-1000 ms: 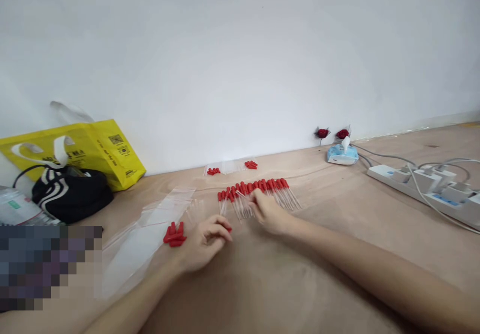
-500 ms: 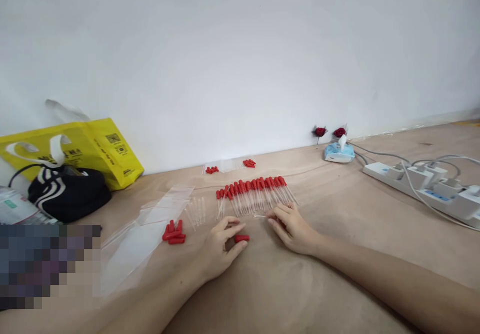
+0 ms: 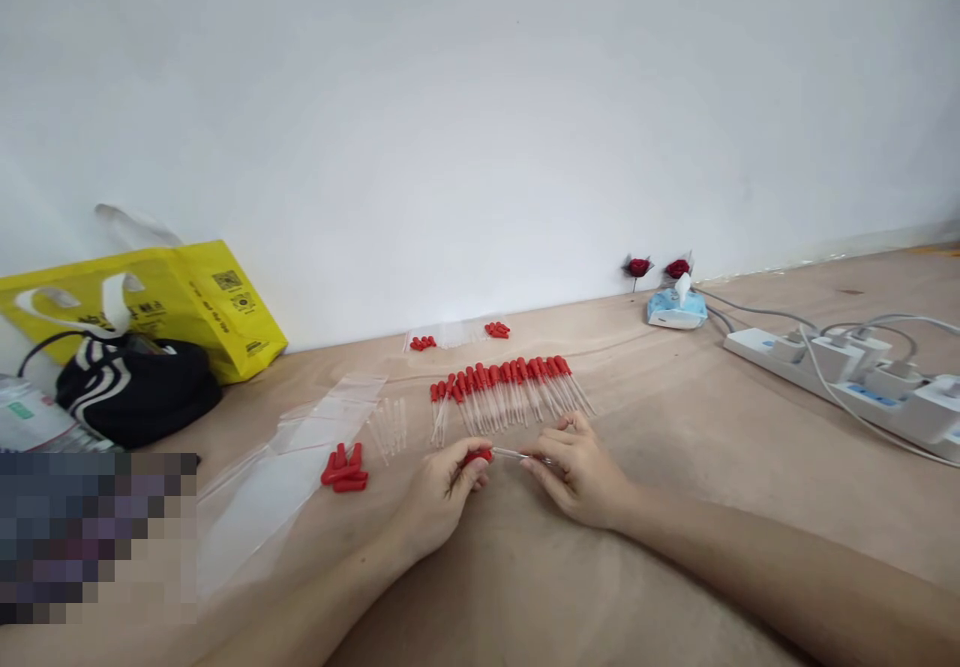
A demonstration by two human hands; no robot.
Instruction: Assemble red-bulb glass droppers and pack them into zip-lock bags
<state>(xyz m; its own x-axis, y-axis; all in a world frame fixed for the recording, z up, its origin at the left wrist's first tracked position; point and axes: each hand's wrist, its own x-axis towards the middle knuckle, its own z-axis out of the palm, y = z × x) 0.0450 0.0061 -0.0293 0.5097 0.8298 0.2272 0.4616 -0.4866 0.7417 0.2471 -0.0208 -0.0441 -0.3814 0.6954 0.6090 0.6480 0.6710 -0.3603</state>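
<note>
My left hand (image 3: 452, 482) pinches a red rubber dropper bulb (image 3: 478, 456) between thumb and fingers. From the right, my right hand (image 3: 574, 472) grips a thin clear glass dropper tube (image 3: 511, 454), its end meeting the bulb's mouth; how far it goes in, I cannot tell. Just beyond both hands lies a row of droppers (image 3: 510, 387), red bulbs away from me and clear tubes towards me. Left of my left hand is a small pile of loose red bulbs (image 3: 346, 469), with several bare glass tubes (image 3: 390, 425) behind it.
Clear zip bags (image 3: 277, 497) lie on the left of the brown tabletop. More red bulbs (image 3: 497, 330) sit by the wall on clear plastic. A yellow bag (image 3: 225, 297) and black pouch (image 3: 142, 387) stand at left; a tissue pack (image 3: 676, 309) and power strip (image 3: 832, 372) at right.
My left hand has closed on the red bulb that lay on the table. My right hand has brought the glass tube up to it, and the two now meet.
</note>
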